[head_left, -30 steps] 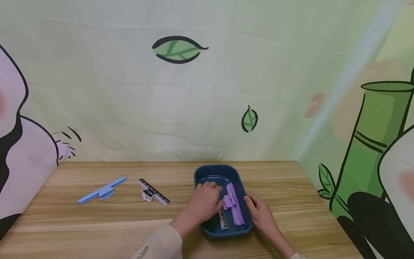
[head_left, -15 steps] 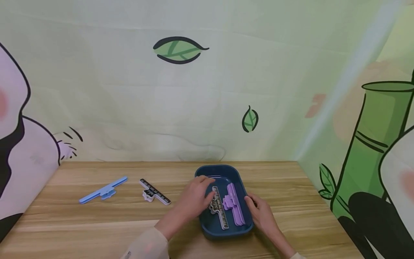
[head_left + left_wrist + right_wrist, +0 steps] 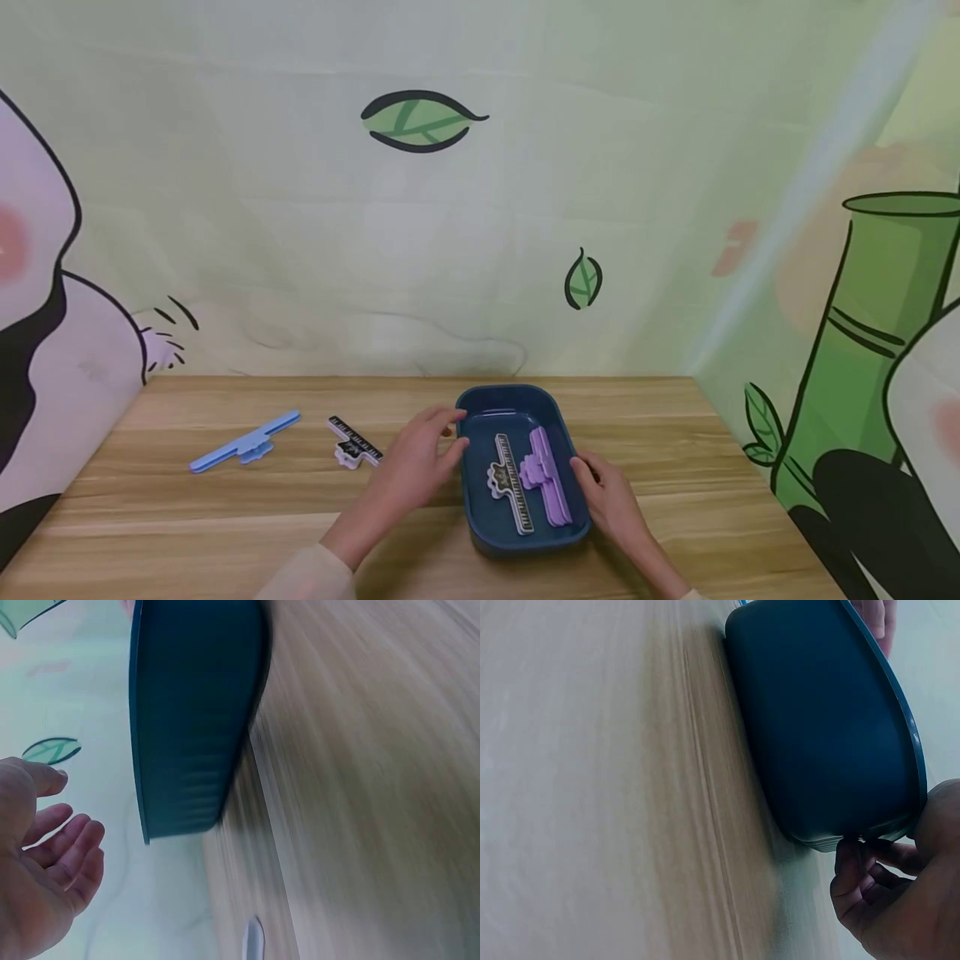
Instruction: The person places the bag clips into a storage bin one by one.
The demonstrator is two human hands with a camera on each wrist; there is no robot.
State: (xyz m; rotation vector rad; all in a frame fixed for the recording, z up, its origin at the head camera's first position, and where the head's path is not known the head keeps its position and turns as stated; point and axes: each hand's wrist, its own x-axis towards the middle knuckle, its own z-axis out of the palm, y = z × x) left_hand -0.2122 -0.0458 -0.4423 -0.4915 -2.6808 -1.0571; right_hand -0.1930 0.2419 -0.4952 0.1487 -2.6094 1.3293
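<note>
- Spot that matters: the loose piano clip (image 3: 357, 440) on the table (image 3: 187, 533), directly left of the left hand (image 3: 420, 458). The hand covers its near end from overhead.
- Clip's long axis runs back-left to front-right; its tab faces the left-front side.
- Left hand is clearly the nearer one; right hand (image 3: 609, 496) is across on the tub's far side.
- Left grip: fingers spread and loosely bent, nothing in them. Fingertips overlap the left rim of the tub (image 3: 525, 547) from overhead, but the left wrist view shows a gap. Looks like no contact to me.
- Right grip: pinching the tub's right side near the rim, fingers curled against the outer wall.
- Inside the tub: black piano clip (image 3: 513, 483) on the left, purple clip (image 3: 550, 477) just beside it, both roughly front to back.
- Blue clip (image 3: 245, 442): further left on the table, well apart from both hands, slanting front-left to back-right.
</note>
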